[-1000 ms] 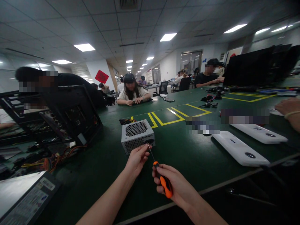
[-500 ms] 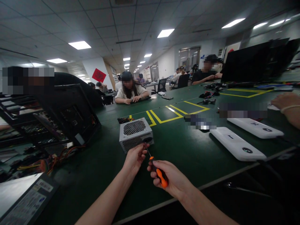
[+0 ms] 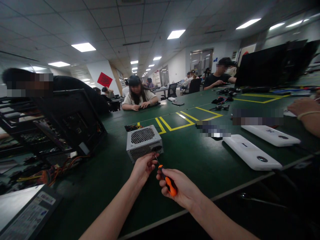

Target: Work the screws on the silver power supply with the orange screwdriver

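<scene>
A grey metal computer power supply [image 3: 143, 137] with honeycomb vents sits on the green table, just beyond my hands. My right hand [image 3: 183, 186] is wrapped round the orange and black handle of a screwdriver [image 3: 172, 187]. Its thin shaft points up and left, toward the lower right corner of the power supply. My left hand [image 3: 144, 168] is closed in a pinch by the screwdriver's tip, in front of the power supply's socket side. What those fingertips hold, if anything, is too small to make out.
An open black computer case [image 3: 75, 123] stands at left, with tangled cables [image 3: 53, 171] below it. Another metal box with a label [image 3: 27, 213] fills the lower left corner. White oblong devices [image 3: 250, 153] lie at right near the table edge. Another person's hand [image 3: 303, 110] rests beyond them.
My hands and the screwdriver keep nearly the same pose at the power supply. The whole view has shifted slightly. The dark-clothed person at left shows more of the head and back.
</scene>
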A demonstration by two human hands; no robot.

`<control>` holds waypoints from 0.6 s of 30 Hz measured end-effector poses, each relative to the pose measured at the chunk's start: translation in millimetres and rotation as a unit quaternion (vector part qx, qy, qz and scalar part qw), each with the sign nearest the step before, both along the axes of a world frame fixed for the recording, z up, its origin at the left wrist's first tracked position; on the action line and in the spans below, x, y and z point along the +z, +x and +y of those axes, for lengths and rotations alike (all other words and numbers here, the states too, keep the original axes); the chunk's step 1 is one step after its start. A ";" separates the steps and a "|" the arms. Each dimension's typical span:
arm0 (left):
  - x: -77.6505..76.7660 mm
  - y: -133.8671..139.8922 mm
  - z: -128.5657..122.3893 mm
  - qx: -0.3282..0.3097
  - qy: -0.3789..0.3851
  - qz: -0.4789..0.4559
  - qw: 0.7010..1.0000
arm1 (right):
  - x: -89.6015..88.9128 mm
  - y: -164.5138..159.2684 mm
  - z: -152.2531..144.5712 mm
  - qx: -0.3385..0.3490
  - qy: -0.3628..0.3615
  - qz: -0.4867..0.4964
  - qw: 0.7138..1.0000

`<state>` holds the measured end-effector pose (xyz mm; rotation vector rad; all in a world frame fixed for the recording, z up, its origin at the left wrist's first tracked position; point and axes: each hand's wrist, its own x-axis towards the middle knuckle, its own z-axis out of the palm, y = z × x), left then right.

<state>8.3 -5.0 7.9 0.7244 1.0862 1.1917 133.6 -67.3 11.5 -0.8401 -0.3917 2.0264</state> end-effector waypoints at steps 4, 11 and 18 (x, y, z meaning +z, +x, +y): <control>-0.3 -0.9 0.8 -0.016 0.000 0.012 1.000 | 2.8 -0.1 -1.0 -0.001 -0.011 0.001 1.000; -2.3 0.3 -0.3 0.013 0.022 0.017 1.000 | -1.4 -4.2 -1.3 -0.017 0.030 -0.014 0.999; -3.4 0.8 0.0 0.023 0.029 0.025 0.999 | 4.3 -4.7 -2.5 -0.001 -0.024 -0.021 1.000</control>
